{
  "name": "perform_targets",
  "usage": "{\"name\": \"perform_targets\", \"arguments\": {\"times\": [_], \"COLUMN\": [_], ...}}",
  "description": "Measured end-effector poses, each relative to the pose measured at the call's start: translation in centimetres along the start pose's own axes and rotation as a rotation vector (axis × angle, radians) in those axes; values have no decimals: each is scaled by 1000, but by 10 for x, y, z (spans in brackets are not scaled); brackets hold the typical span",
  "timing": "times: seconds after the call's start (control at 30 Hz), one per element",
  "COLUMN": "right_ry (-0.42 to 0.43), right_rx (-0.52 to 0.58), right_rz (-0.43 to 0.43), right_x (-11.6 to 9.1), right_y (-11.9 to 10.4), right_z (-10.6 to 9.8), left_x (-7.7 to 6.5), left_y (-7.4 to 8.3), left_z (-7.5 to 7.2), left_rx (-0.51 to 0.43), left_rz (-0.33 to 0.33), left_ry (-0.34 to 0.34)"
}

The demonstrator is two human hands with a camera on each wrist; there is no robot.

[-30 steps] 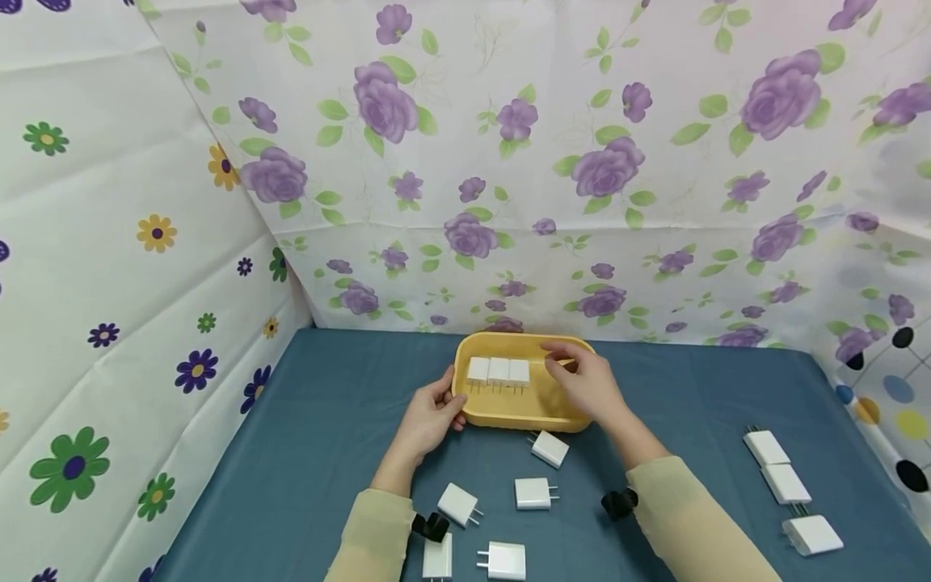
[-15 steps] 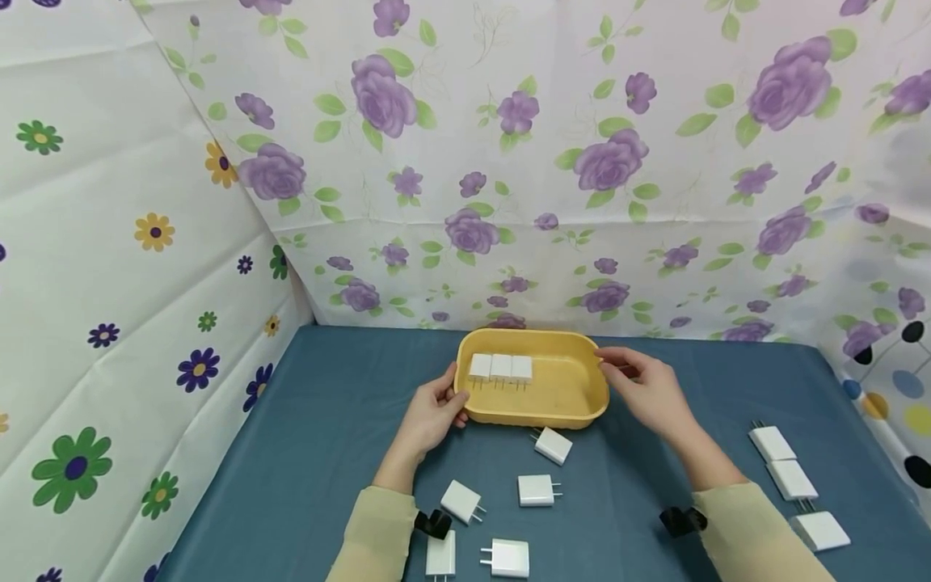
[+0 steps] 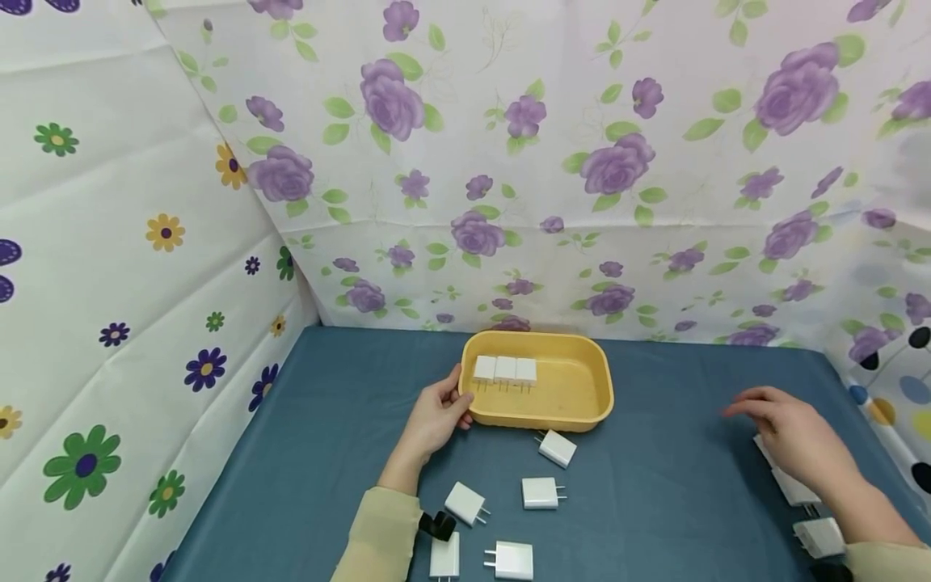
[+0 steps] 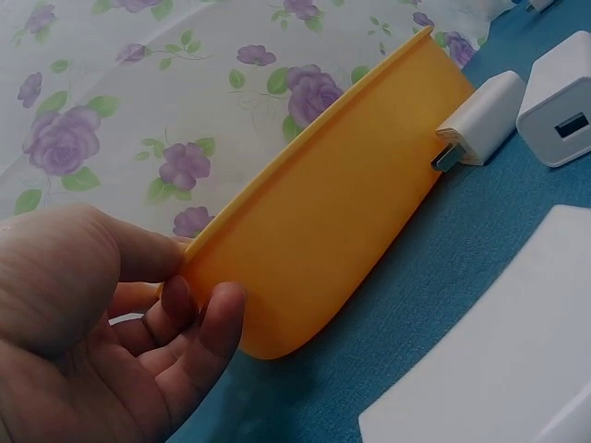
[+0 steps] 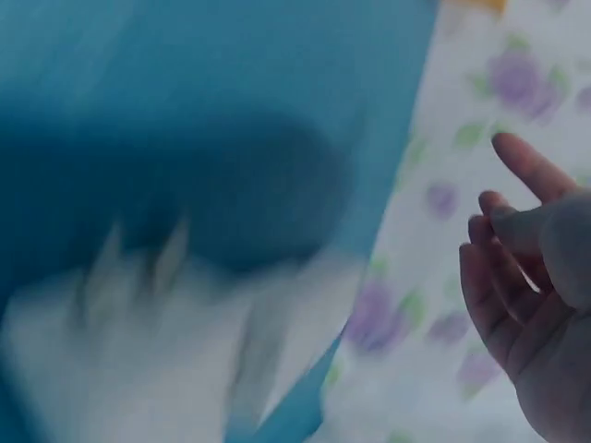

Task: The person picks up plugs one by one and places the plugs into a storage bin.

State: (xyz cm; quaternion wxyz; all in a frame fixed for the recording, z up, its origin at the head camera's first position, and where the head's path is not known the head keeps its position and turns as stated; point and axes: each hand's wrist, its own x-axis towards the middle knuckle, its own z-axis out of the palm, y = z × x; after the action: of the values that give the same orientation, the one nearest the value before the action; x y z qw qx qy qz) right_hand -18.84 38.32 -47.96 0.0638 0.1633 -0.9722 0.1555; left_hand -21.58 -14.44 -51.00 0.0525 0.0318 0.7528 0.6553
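My left hand (image 3: pixel 435 414) pinches the left end of a yellow plastic tray (image 3: pixel 541 422), its thumb at the rim. In the left wrist view the fingers curl at the tray's outer wall. Three white charger plugs (image 3: pixel 505 370) lie side by side in the tray's left part, prongs toward me. Over on the right, my right hand (image 3: pixel 800 440) hovers above a line of white charger plugs (image 3: pixel 796 487), partly covering them. Its fingers are loosely bent and hold nothing. In the right wrist view the chargers below are blurred, apart from the hand (image 5: pixel 536 268).
Several more white chargers lie scattered on the blue cloth before the tray, among them one charger (image 3: pixel 557 449) near its front wall and another charger (image 3: pixel 540 493) closer to me. A flowered curtain (image 3: pixel 502 162) stands behind the table, with another curtain (image 3: pixel 145 283) at the left.
My right hand has moved from over the tray, past its right end, to above the chargers at the far right. The left hand has kept its hold on the tray.
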Motion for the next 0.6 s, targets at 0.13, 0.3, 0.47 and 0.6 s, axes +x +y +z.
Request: {"name": "perform_targets", "arguments": {"times": [0.13,0.3,0.47,0.6], "right_ry": [-125,-206,-213,-199], "right_rx": [-85,-110,-145,-225], "right_rz": [-32,-69,-106,-124], "right_x": [-15,-25,-31,-34], "right_y": [33,57,70,77], "right_z": [-1,2,7,10], "left_x": [-1,-2,-2,-3], "left_y": [0,0,1,2], "left_z": [0,0,0,0], "left_rx": [-1,-8,-3,8], "left_rz": [1,-4,-6,-8], "left_ry": [0,-4,-5,-2]}}
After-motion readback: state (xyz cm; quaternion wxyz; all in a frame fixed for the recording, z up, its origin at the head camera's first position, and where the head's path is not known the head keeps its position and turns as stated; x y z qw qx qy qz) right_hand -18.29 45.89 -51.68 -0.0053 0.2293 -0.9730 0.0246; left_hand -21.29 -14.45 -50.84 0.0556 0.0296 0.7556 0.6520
